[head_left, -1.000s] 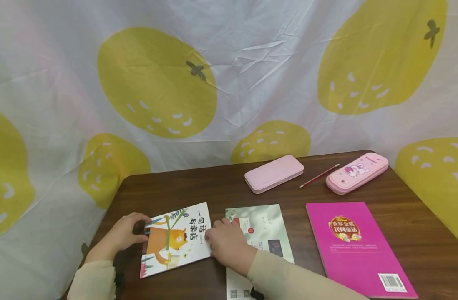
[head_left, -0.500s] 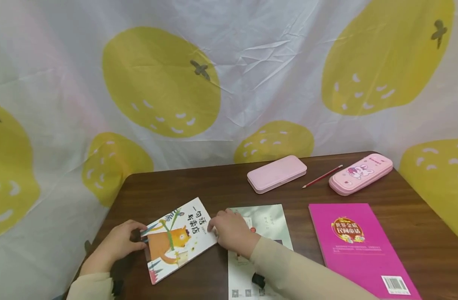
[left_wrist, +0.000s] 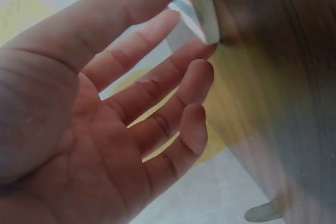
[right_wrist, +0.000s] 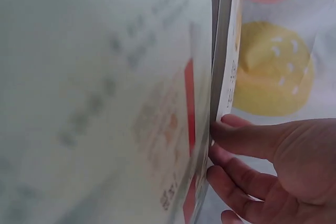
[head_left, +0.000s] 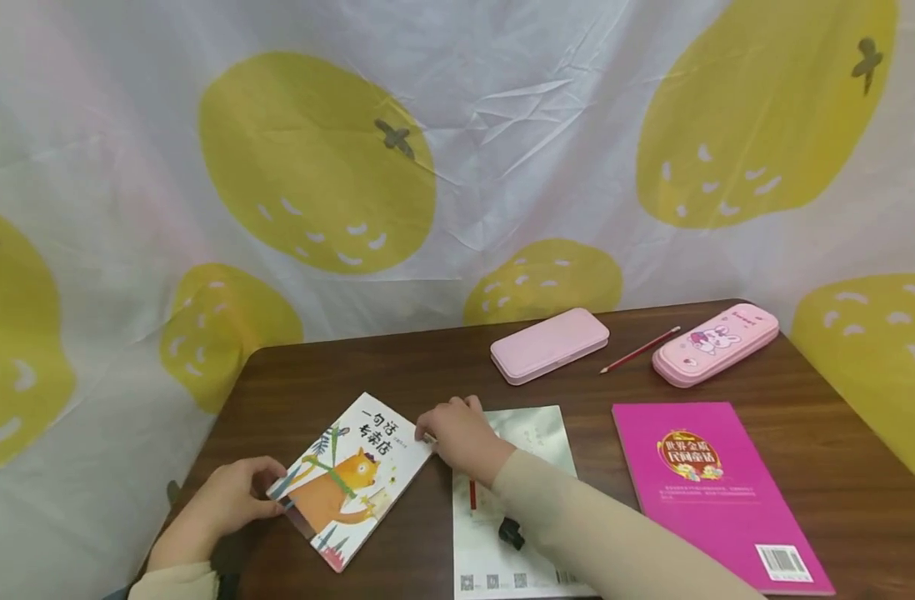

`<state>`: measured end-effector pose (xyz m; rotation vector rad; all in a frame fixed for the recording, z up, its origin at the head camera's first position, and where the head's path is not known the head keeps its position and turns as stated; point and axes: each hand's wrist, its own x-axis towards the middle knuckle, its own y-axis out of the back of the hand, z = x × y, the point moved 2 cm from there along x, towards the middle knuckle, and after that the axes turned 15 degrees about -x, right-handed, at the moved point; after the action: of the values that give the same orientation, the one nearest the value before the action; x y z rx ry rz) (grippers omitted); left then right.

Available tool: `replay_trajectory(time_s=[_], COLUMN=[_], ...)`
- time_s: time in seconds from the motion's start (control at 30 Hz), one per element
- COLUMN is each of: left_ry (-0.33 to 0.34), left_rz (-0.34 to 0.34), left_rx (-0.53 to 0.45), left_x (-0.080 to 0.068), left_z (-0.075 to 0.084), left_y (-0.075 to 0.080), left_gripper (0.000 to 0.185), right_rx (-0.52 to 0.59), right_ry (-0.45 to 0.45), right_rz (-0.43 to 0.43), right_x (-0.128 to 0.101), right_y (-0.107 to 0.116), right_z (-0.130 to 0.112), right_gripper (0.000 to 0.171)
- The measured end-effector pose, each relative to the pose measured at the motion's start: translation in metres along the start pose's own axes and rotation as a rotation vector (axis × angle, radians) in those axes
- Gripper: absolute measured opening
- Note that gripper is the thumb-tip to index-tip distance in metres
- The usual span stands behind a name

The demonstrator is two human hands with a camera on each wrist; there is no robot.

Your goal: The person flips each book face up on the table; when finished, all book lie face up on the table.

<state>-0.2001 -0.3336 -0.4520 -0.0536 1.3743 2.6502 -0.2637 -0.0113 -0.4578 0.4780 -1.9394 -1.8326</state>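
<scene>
Turning the picture book [head_left: 352,479] on the desk [head_left: 442,367]: a person is working it with both hands, near the front-left corner. Book lying flat, skewed diag., bear cover up, its low corner close to the desk's front edge.

Left hand [head_left: 228,500] is touching the book's left corner w/ fingertips; wrist view shows the fingers [left_wrist: 157,77] fairly straight and spread, thumb up against the book edge [left_wrist: 202,9], nothing wrapped round it. So: relaxed, apart, only nudging.

Right hand [head_left: 461,433] is resting at the book's upper-right corner, where it meets the grey-green booklet [head_left: 536,433]. Wrist view shows fingertips [right_wrist: 236,135] pressing on the book's edge [right_wrist: 226,51], with the booklet's face [right_wrist: 105,103] alongside. Fingers look lightly bent; can't tell for sure whether they're pinching the cover or just pushing.

Risks, as judged from here:
- Neither hand is really gripping. Book is pivoting under fingertip pressure only; a push too hard could be sliding it off the front-left edge, since that corner is sitting near the rim.
- Right fingertips are sitting at the seam of two items. They could be catching the booklet too and dragging it askew, or lifting a single cover leaf and creasing it.
- Right sleeve [head_left: 577,533] is lying across the booklet; any arm sweep could be shifting it.

Elsewhere, well apart: magenta book [head_left: 705,492] at right; plain pink case [head_left: 549,345], red pencil [head_left: 639,350], bunny pencil case [head_left: 716,343] along the back. Not in the way.
</scene>
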Motion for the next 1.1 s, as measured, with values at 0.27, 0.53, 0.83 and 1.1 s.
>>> replay_trajectory(time_s=[0.27, 0.53, 0.83, 1.1], left_ry=[0.026, -0.062, -0.052, -0.009], left_rz=[-0.011, -0.061, -0.087, -0.126], left_rx=[-0.024, -0.084, -0.116, -0.162], left_x=[-0.014, -0.025, -0.030, -0.039], left_z=[0.009, 0.006, 0.005, 0.007], left_y=[-0.004, -0.005, -0.008, -0.009], left_gripper=[0.035, 0.030, 0.031, 0.032], right_rx=[0.031, 0.088, 0.136, 0.223], right_ry=[-0.043, -0.112, -0.083, -0.008], right_rz=[0.003, 0.039, -0.054, -0.069], right_x=[0.011, 0.021, 0.031, 0.039], right_y=[-0.001, -0.006, -0.004, -0.006], right_z=[0.000, 0.004, -0.001, 0.001], right_gripper=[0.033, 0.014, 0.029, 0.030])
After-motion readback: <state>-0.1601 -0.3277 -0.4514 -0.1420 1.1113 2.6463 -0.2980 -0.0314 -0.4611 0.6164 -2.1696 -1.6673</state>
